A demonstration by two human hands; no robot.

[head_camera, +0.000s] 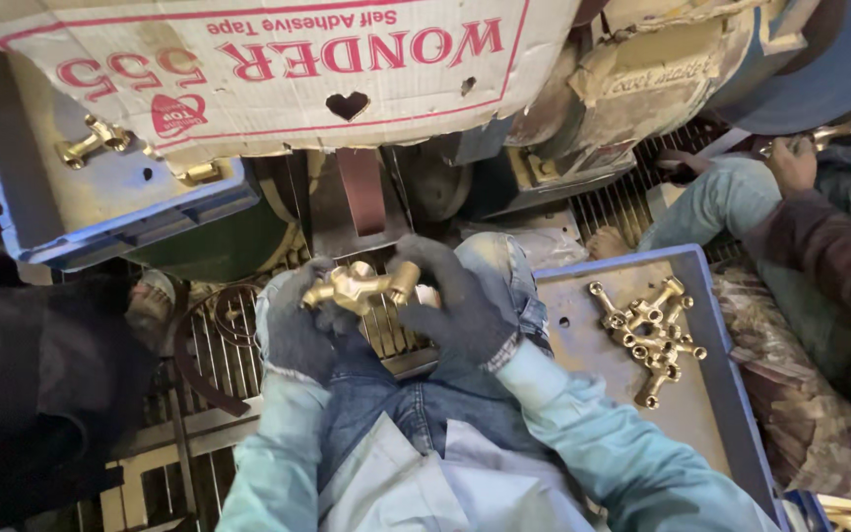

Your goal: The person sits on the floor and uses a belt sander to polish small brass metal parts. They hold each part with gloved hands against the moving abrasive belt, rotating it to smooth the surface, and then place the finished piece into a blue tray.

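Both my hands wear dark grey gloves and hold one brass cross-shaped fitting (359, 287) between them, just above my knees. My left hand (299, 320) grips its left end. My right hand (450, 300) grips its right end. The fitting sits in front of a narrow reddish sanding belt (362, 192) on a machine.
A blue tray (711, 414) at my right holds several brass fittings (647, 337). Another blue tray (71, 212) at upper left holds two brass pieces under a white cardboard sheet (278, 59). A co-worker's hand (793, 163) at upper right holds a brass part. A metal grate (209, 365) lies below.
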